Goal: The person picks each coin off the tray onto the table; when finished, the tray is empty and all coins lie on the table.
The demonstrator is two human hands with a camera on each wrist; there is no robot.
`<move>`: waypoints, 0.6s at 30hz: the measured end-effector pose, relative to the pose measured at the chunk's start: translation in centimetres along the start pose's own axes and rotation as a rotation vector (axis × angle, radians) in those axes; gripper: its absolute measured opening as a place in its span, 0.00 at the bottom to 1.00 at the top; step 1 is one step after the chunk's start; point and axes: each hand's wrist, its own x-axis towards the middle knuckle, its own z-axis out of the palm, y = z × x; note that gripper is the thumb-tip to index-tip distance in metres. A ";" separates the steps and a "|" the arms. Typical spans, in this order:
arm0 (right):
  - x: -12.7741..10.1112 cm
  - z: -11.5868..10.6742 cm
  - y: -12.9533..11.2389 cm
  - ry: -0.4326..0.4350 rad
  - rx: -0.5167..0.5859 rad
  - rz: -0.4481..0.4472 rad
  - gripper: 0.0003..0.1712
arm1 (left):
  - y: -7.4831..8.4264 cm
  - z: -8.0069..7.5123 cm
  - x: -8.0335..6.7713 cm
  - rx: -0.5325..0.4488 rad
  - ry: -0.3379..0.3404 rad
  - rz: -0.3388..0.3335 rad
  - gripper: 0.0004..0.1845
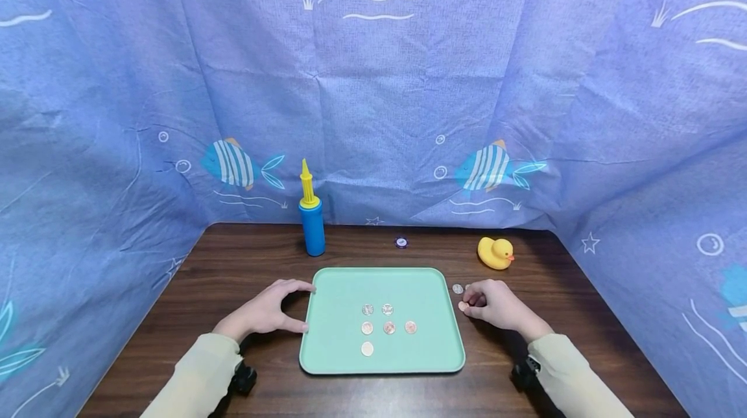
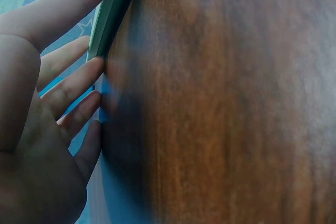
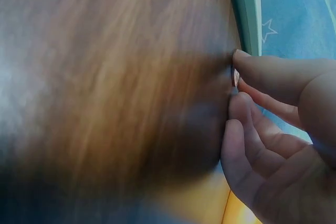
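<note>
1. The tray (image 1: 382,358) is mint green, rectangular with rounded corners and a low raised rim; it lies flat on the dark wooden worktop (image 1: 245,262), centred before the person; the left hand (image 1: 270,312) holds its left edge, thumb and fingers against the rim.
2. Six coins (image 1: 388,327) lie flat inside the tray, apart from one another: two silvery ones side by side at the back, three coppery ones in a row in the middle, one pale one alone at the front.
3. A coppery coin (image 1: 463,306) sits pinched at the fingertips of the right hand (image 1: 496,304), just right of the tray.
4. A silvery coin (image 1: 458,289) lies flat on the worktop, just beside the tray's right rim and that hand.
</note>
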 end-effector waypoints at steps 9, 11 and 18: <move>0.4 0.4 0.1 0.024 -0.013 0.015 0.07 | -0.1 0.0 0.2 0.000 -0.001 -0.003 0.41; 0.5 0.4 0.2 0.027 -0.013 0.024 0.08 | -0.1 0.0 0.2 -0.001 -0.001 0.000 0.42; 0.7 0.4 0.2 0.018 -0.020 0.049 0.08 | -0.1 -0.1 0.1 -0.002 -0.003 -0.009 0.41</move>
